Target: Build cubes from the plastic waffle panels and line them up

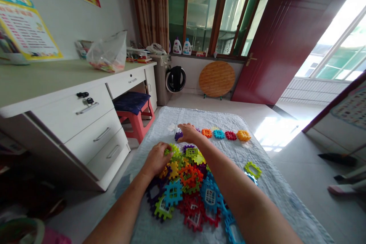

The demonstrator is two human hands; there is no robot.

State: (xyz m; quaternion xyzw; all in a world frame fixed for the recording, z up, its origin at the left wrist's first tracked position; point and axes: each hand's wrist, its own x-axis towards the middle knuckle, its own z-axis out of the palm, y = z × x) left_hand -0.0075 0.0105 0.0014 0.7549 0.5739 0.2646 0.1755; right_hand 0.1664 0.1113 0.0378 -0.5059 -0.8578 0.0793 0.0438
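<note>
Head | right hand (189,132) at purple piece (178,136), pile's (190,177) twelve o'clock, apparently setting row (219,134) | left hand (158,156) touching green piece (175,151), eleven | can't tell grips | next needs neat alignment

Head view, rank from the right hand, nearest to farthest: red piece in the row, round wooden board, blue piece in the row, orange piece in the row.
From the right hand:
1. Orange piece, just right of the hand.
2. Blue piece, next along the row.
3. Red piece, right of the blue one.
4. Round wooden board, beyond the bed, below the window.
</note>
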